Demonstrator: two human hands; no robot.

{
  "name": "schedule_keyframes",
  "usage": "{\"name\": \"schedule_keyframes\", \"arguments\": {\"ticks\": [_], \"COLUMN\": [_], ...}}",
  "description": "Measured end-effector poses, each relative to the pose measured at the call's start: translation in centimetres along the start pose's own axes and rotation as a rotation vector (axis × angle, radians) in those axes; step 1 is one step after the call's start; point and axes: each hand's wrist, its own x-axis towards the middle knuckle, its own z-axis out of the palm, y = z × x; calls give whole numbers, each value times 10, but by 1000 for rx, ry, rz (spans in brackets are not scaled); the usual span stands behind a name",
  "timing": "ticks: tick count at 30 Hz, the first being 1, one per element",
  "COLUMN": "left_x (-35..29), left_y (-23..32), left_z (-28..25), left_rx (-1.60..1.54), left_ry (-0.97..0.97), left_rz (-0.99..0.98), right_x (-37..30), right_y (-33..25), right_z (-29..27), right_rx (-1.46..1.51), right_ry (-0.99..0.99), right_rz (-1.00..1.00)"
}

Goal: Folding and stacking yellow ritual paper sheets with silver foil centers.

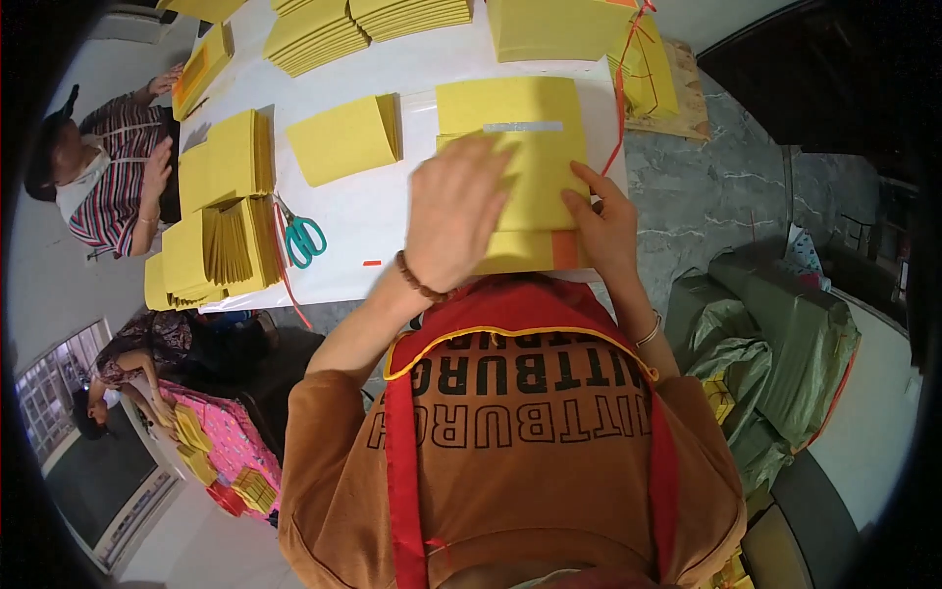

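That yellow paper, at the near edge of the bench, looks light, bendy and easily creased; I'd take its side edges. It carries 1 grey strip. The blurred left hand spreads over it, unclenched; whether the right hand pinches its right edge, I can't tell.

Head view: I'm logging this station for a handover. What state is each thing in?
Yellow paper: lying flat.
Left hand: over the paper, blurred.
Right hand: at the paper's right edge.
Scissors: lying on the white table; blades open or shut, unclear.
Separate yellow packet: lying by itself.
Fanned stack: leaves spread.
Red string: hanging past the table edge.
Red apron: worn.
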Motion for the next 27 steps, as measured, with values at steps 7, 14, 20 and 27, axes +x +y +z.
{"name": "schedule_keyframes", "arguments": {"ticks": [7,14,20,27], "left_x": [-5,-5,-7,-7], "left_y": [-4,-8,-14,6], "left_z": [44,51,32,38], "left_rx": [182,229,-22,510], "left_ry": [-252,-230,-275,-170], "left_rz": [53,73,140,355], "right_x": [-5,-32,-35,-4], "right_y": [-10,-18,1,12], "right_z": [-2,-9,-7,-34], "right_rx": [-22,-766,-689,148], "right_ry": [-17,-86,-284,-326], "right_rz": [67,-599,-464,-92]}}
